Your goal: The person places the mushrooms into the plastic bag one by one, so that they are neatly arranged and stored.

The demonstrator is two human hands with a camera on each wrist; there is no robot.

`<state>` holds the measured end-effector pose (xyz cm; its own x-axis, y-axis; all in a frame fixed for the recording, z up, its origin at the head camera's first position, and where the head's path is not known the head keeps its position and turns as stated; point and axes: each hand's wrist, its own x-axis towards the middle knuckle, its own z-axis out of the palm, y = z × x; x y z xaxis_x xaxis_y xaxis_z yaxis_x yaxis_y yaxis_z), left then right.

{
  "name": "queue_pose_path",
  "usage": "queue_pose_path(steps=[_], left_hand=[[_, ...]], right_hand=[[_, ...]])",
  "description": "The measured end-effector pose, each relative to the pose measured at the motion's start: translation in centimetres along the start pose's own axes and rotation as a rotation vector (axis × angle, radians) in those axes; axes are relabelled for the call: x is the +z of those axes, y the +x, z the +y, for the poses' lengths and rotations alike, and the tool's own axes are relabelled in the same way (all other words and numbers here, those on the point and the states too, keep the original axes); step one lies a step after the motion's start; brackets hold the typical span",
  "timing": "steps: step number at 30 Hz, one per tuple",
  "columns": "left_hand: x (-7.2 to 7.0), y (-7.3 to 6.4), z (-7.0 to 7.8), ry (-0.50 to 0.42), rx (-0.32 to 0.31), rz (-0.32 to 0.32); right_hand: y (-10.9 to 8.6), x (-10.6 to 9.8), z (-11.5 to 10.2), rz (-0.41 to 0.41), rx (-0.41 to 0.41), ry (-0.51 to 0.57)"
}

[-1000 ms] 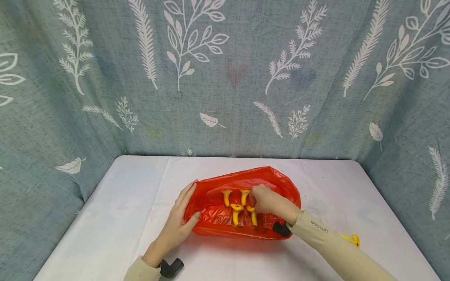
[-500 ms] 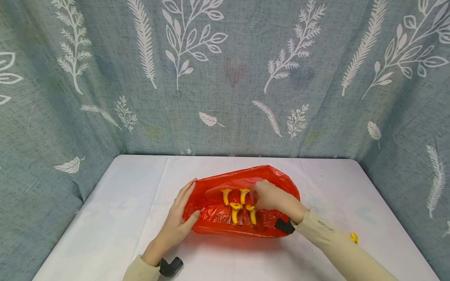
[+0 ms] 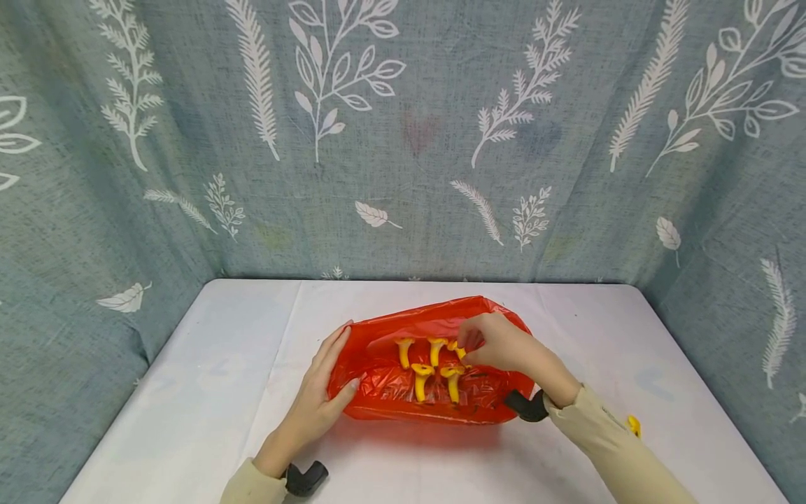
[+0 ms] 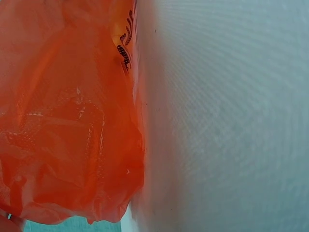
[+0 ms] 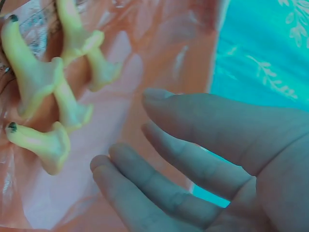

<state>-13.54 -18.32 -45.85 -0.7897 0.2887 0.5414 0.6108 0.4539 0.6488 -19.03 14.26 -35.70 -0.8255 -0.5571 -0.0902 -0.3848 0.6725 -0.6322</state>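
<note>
A red plastic bag [image 3: 390,413] lies with its mouth spread wide, and several yellow toy chanterelle mushrooms [image 3: 422,381] lie inside in two rough rows. The person's left hand [image 3: 315,392] grips the left end of the bag's rim, its thumb over the edge; the left wrist view shows mainly the bag's outer wall [image 4: 63,135]. Over the right part of the opening is the right hand [image 3: 500,343], beside the rightmost mushroom of the far row [image 3: 460,350]. Its thumb and fingers stand apart with nothing between them in the right wrist view, a little away from the mushrooms [image 5: 41,145].
Another yellow piece [image 3: 634,425] lies on the white table [image 3: 630,350] to the right, beside the right sleeve. A grey-green leaf-patterned curtain [image 3: 415,245] rises behind the table and along both sides. Black wrist cameras [image 3: 306,479] sit at both wrists.
The right hand has lifted and drawn back to the right, its fingers parting. A further yellow mushroom now shows where the hand was. The left hand has stayed put on the bag.
</note>
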Motion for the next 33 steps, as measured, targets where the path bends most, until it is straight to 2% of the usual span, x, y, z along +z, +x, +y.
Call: queue_pose_path(steps=[3, 9, 14, 18, 22, 27, 33], left_hand=[[0.0, 0.0, 0.0, 0.0, 0.003, -0.002], [-0.1, 0.0, -0.2, -0.012, 0.007, -0.01], [-0.1, -0.1, -0.3, -0.017, 0.004, -0.016], [-0.1, 0.0, -0.2, -0.022, 0.006, -0.016], [-0.2, 0.0, -0.1, -0.03, 0.015, -0.011], [-0.2, 0.0, -0.1, -0.032, 0.01, -0.014], [-0.2, -0.1, -0.2, -0.028, -0.005, -0.016]], right_hand=[[-0.8, -0.4, 0.2, 0.053, -0.047, 0.017], [-2.7, -0.8, 0.5, 0.166, -0.064, 0.074], [-4.4, -0.9, 1.3, 0.276, -0.084, 0.205], [-6.0, -1.2, 2.1, 0.357, -0.169, 0.314], [-7.6, -1.3, 2.9, 0.429, -0.239, 0.355], [-10.0, -1.2, 4.0, 0.505, -0.206, 0.39], [-12.8, -1.2, 6.1, 0.569, -0.105, 0.378]])
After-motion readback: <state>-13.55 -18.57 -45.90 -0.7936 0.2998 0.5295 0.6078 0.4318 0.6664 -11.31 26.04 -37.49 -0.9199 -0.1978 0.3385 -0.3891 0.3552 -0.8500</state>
